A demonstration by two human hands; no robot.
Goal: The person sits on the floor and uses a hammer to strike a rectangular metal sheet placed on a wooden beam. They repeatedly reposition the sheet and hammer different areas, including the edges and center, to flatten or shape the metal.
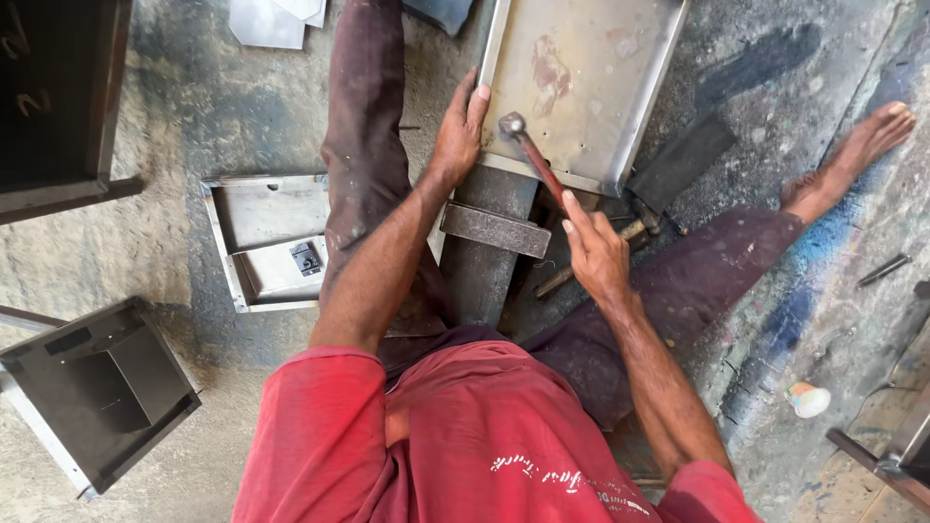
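Right hand (pixel 596 254) fingers (pixel 573 208) wrap shut around a reddish-handled hammer (pixel 531 155), its steel head on the grey sheet-metal tray's (pixel 620 107) near edge, where left hand (pixel 461 128) presses flat.

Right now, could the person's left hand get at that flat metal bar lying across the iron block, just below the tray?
Probably yes. The left hand rests on the edge of the sheet-metal tray, and the flat metal bar lies just below it with nothing between. The right hand, holding the hammer, is off to the side.

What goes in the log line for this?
left hand: steadies metal tray | right hand: grips hammer | hammer head: on tray edge
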